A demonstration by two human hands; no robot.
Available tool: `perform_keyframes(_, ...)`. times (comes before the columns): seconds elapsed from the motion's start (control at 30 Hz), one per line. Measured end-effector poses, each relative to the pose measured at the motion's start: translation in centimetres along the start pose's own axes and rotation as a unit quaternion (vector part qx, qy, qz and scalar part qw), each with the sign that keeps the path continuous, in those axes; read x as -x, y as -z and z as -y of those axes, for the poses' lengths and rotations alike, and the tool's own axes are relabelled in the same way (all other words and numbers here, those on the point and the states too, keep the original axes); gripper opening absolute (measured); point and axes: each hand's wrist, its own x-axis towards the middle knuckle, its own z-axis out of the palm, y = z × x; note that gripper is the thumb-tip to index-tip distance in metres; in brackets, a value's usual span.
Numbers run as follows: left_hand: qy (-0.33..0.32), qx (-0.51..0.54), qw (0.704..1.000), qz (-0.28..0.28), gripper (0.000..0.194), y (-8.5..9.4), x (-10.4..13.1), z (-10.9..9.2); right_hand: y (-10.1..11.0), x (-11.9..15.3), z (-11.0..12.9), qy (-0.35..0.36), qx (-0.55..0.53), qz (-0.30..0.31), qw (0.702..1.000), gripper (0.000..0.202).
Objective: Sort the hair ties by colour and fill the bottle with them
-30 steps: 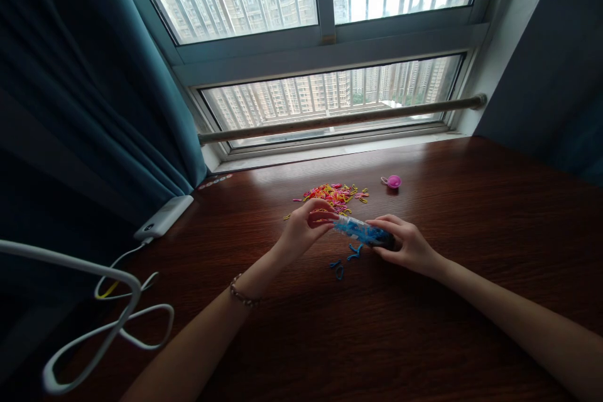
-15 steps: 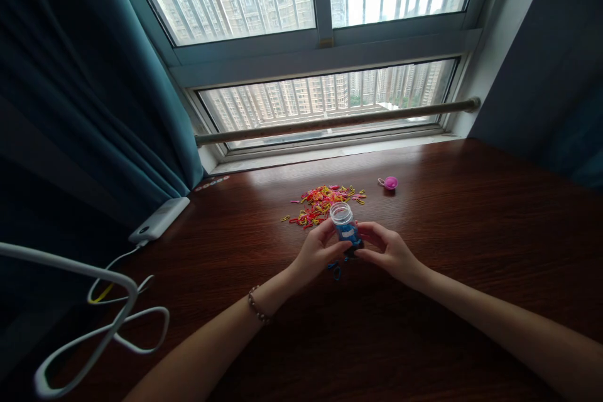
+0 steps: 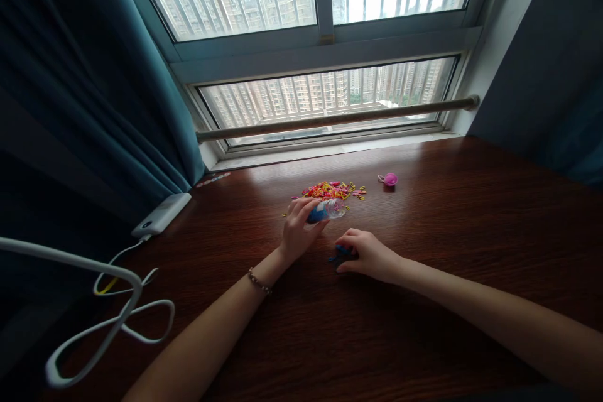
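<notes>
My left hand (image 3: pixel 300 226) is closed round a small clear jar (image 3: pixel 326 209), tipped on its side with its open mouth toward the right. Blue contents show inside the jar's lower part. Just beyond lies a loose pile of red, pink and yellow paper clips (image 3: pixel 330 190), partly hidden by the jar and hand. Low on the tabletop, my right hand (image 3: pixel 370 254) has its thumb and fingers curled round several blue paper clips (image 3: pixel 343 252); some stick out on the left, and the fingers hide the rest.
On the brown wooden table (image 3: pixel 452 226) a pink lid-like piece with a loop (image 3: pixel 389 179) lies back right. A white power bank (image 3: pixel 161 215) with a white cable (image 3: pixel 134 289) is at left, beside the blue curtain (image 3: pixel 155 138). A barred window (image 3: pixel 325 100) lies behind.
The jar went from upright between both hands to lying tilted in my left hand, farther left. My right hand let go of the jar and moved down to the blue paper clips.
</notes>
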Motion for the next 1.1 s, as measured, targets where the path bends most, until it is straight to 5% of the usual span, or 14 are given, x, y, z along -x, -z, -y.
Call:
perform_keyframes(0.1,-0.004,-0.025,1.0,0.015,0.039,-0.1,0.1,0.0,-0.3,-0.8,0.7,0.037,0.019,0.027,0.999,0.039)
perform_keyframes(0.27,0.004,-0.046,0.999,0.025,0.037,-0.3,0.3,0.2,-0.8,-1.7,1.3,0.071,0.062,0.07,0.993,0.014)
perform_keyframes(0.53,-0.007,-0.081,0.996,0.044,0.036,-0.5,0.6,0.2,-1.7,-1.8,1.6,0.091,0.202,0.103,0.97,0.016)
perform_keyframes(0.77,0.01,-0.124,0.991,0.047,0.035,-0.5,0.6,0.2,3.0,-1.2,3.4,0.103,0.12,-0.007,0.987,0.018)
perform_keyframes(0.9,0.013,-0.129,0.991,0.044,0.036,-0.5,0.5,0.2,6.6,-1.8,3.3,0.035,0.132,-0.092,0.986,0.008)
perform_keyframes(1.1,0.007,-0.117,0.992,0.048,0.036,-0.5,0.7,-0.7,7.1,-2.4,1.9,-0.012,0.102,-0.111,0.989,0.007)
